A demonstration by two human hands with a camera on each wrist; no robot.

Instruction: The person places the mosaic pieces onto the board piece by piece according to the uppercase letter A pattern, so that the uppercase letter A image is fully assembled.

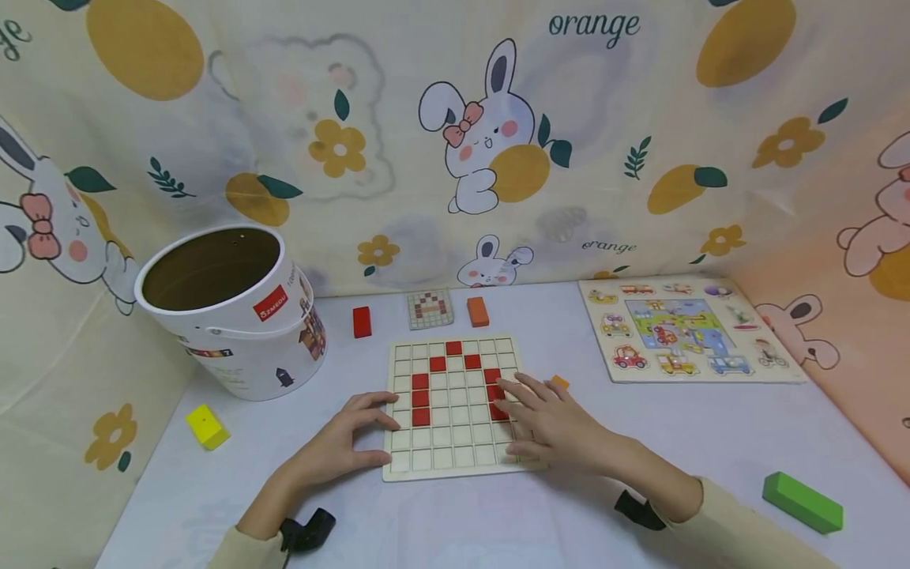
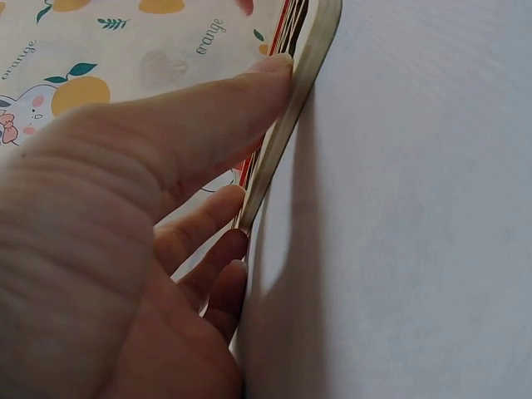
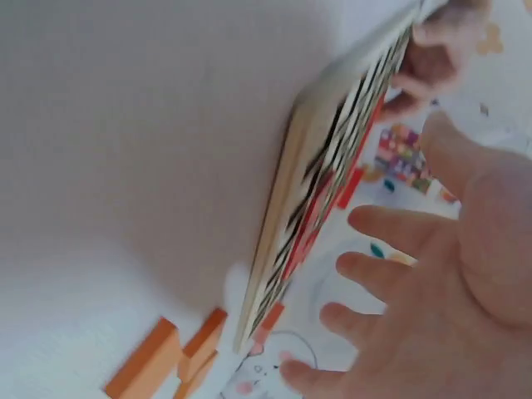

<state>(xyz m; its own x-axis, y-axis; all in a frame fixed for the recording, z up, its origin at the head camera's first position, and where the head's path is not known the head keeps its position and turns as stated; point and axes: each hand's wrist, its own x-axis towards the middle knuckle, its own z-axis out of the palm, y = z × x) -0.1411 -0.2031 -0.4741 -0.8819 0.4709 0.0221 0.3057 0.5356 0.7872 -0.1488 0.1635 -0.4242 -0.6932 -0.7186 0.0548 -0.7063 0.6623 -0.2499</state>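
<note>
A wooden grid board [image 1: 455,442] lies flat in front of me, with several red square tiles [image 1: 420,398] set in it as an arch. My left hand [image 1: 387,431] rests against the board's left edge [image 2: 287,125], thumb straight along the side and fingers touching it. My right hand [image 1: 510,419] hovers low over the board's right side with its fingers spread; the fingertips [image 1: 503,389] are at the red tiles there. In the right wrist view the right hand [image 3: 416,283] is open beside the board [image 3: 332,183] and holds nothing.
A small orange block [image 1: 560,382] lies just right of the board, beside my right hand. Behind the board are a red block [image 1: 362,322], a pattern card [image 1: 430,309] and an orange block [image 1: 478,311]. A white bucket [image 1: 235,316], yellow block [image 1: 207,427], green block [image 1: 802,501] and vehicle puzzle [image 1: 686,328] stand around.
</note>
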